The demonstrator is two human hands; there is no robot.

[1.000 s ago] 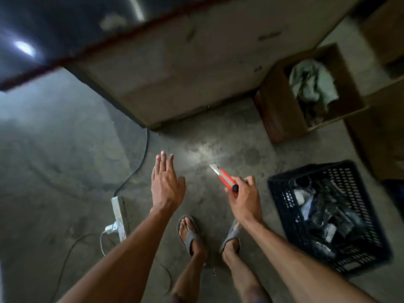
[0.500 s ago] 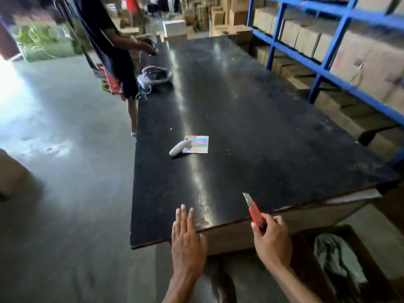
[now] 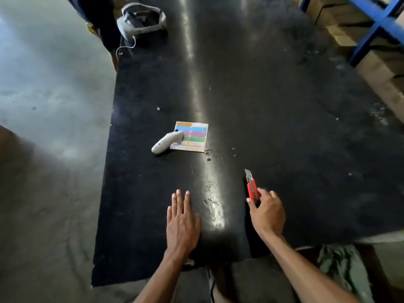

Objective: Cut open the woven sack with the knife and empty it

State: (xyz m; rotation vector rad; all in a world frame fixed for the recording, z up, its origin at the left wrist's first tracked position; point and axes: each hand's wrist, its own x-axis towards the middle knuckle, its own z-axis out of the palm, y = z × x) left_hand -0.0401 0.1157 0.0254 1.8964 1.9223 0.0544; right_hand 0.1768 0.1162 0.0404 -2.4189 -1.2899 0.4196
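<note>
My right hand grips a red utility knife with its blade extended and pointing away from me, over the near part of a black table. My left hand lies flat, palm down, fingers together, on the table near its front edge. No woven sack is in view.
A white handheld device and a sheet of coloured labels lie mid-table. A grey headset sits at the far end beside a standing person. Blue shelving with cardboard boxes lines the right. A box with green cloth stands below right.
The view rose from the floor and my feet to the tabletop. Both hands now reach over the table; the right hand still holds the knife.
</note>
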